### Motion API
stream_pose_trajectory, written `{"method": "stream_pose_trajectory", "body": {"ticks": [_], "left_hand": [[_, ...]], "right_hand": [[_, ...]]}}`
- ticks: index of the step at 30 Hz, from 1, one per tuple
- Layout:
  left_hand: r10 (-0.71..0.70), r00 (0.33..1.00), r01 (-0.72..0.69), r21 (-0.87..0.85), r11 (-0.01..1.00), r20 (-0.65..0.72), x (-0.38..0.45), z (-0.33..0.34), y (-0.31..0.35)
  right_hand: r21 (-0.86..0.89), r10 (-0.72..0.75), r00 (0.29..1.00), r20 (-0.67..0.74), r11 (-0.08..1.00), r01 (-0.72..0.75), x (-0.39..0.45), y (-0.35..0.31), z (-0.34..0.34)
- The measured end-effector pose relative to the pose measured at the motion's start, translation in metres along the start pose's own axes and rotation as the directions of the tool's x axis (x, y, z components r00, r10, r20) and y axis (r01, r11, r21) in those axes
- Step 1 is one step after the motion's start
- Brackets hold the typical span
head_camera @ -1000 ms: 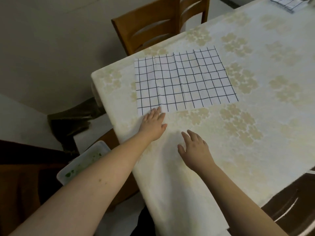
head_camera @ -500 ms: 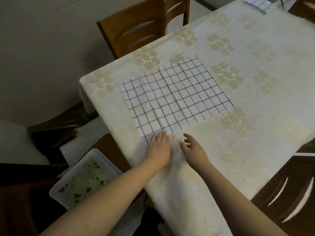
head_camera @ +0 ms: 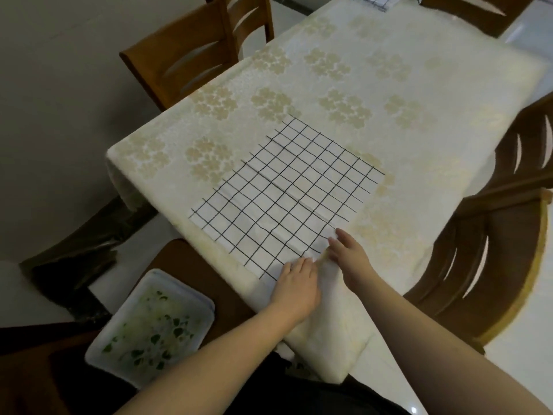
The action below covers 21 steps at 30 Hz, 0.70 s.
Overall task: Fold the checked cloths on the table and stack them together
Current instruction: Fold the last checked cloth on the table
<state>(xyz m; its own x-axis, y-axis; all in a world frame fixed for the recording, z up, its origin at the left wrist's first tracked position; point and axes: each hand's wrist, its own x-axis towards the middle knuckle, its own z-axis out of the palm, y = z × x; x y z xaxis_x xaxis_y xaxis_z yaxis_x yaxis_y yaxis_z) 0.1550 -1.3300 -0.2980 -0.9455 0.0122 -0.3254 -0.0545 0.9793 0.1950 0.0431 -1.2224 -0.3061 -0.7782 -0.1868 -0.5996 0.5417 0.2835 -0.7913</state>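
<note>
now both hands sit at the near corner of the checked cloth [head_camera: 287,199]. left hand [head_camera: 296,290] lies palm down, fingers straight and close together, fingertips touching the cloth's near edge; half a second ago it rested at that same edge. right hand [head_camera: 348,259], just right of the left and slightly beyond it, has its fingers loosely curled at the cloth's near right corner; whether it pinches the corner, cannot tell. earlier it hovered beside the left hand, just short of the cloth. beyond both hands the cloth lies spread flat on the table [head_camera: 389,94], with creases, and the view has swung so it now runs diagonally away to the right. below and left of the left hand, a white tray [head_camera: 151,327] with green bits rests on a brown seat, more of it showing than before. far beyond the hands, at the table's far end, a second checked cloth [head_camera: 374,0] shows in part. wooden chair [head_camera: 185,52] stands far left; another chair [head_camera: 493,250] right of the right hand.
</note>
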Motion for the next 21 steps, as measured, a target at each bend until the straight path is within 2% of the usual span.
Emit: {"method": "stream_pose_trajectory", "body": {"ticks": [5, 10, 14, 21], "left_hand": [[0.207, 0.978, -0.202, -0.109, 0.973, 0.036, 0.003, -0.003, 0.029], [0.286, 0.958, -0.275, -0.192, 0.942, 0.028, 0.018, -0.007, 0.029], [0.192, 0.981, -0.182, -0.242, 0.953, 0.017, 0.028, -0.010, 0.003], [-0.095, 0.993, 0.078, -0.225, 0.971, -0.066, 0.064, -0.026, -0.070]], "right_hand": [[0.049, 0.004, 0.997, -0.083, 0.999, 0.000, -0.003, 0.005, -0.051], [-0.046, -0.015, 0.993, -0.113, 0.999, 0.009, 0.005, 0.007, -0.109], [-0.110, -0.012, 0.988, -0.156, 0.994, -0.005, 0.016, 0.011, -0.136], [-0.097, -0.049, 0.985, -0.168, 0.995, 0.033, 0.020, 0.012, -0.138]]}}
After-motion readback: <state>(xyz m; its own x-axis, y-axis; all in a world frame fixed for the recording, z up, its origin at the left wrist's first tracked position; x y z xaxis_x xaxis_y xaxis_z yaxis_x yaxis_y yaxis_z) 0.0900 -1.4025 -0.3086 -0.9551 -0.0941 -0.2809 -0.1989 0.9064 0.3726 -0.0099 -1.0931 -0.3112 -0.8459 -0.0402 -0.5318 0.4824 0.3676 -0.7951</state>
